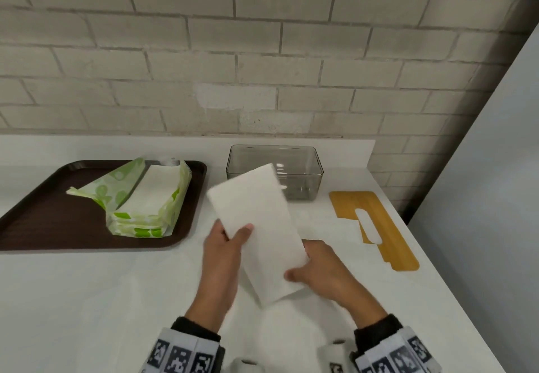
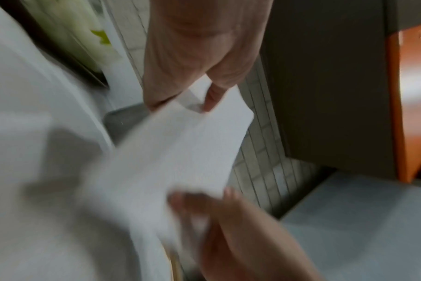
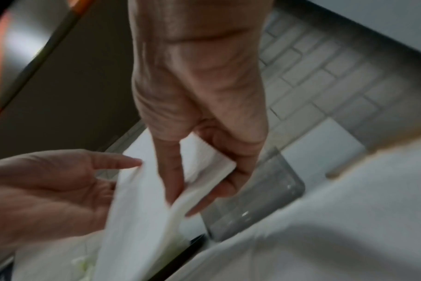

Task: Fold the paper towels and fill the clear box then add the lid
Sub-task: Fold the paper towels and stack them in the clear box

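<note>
Both hands held folded paper towel point(image 1: 256, 227) up above white counter point(image 1: 87, 299). Left hand point(image 1: 223, 251) pinched left edge, right hand point(image 1: 323, 270) gripped near corner. Clear box point(image 1: 303, 168) sat behind towel, wooden lid point(image 1: 376, 227) right.

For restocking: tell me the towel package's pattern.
White wrapper printed with light-green leafy shapes and bright-green blocks; head view shows it best.

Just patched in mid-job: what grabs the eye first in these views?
The folded white paper towel, lifted at centre above the white counter, held by the left hand at its left edge and the right hand at its near right corner. Behind it stands the clear box, apparently empty. On the left a brown tray carries the opened green-and-white towel pack; the yellow-brown slotted lid lies on the right.
</note>
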A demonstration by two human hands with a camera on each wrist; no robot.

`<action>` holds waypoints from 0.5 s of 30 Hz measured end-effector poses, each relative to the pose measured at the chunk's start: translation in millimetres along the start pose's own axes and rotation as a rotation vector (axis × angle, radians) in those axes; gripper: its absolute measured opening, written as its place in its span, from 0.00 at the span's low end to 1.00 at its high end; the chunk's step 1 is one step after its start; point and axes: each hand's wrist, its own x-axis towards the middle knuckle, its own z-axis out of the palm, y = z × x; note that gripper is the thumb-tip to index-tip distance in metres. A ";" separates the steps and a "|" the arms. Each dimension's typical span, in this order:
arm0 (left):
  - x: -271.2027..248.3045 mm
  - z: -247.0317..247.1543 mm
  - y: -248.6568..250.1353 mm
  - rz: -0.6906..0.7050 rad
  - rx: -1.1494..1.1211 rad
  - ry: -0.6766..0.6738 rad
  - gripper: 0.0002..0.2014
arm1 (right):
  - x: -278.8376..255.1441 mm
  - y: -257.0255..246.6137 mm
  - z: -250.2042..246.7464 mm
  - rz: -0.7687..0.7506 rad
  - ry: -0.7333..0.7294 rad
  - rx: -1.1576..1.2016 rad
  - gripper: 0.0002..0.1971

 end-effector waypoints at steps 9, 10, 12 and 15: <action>11.8 -38.7 32.3 0.197 0.172 -0.088 0.12 | 0.5 1.2 -53.7 -0.168 0.410 0.654 0.12; 11.5 -37.3 29.5 0.179 0.176 -0.082 0.12 | 2.0 1.7 -49.2 -0.196 0.438 0.709 0.14; 11.2 -32.1 23.3 0.118 0.138 -0.063 0.13 | 3.4 1.6 -39.4 -0.216 0.494 0.728 0.16; 12.1 -26.4 7.8 0.012 0.144 -0.026 0.13 | 5.9 5.9 -27.0 -0.189 0.524 0.664 0.14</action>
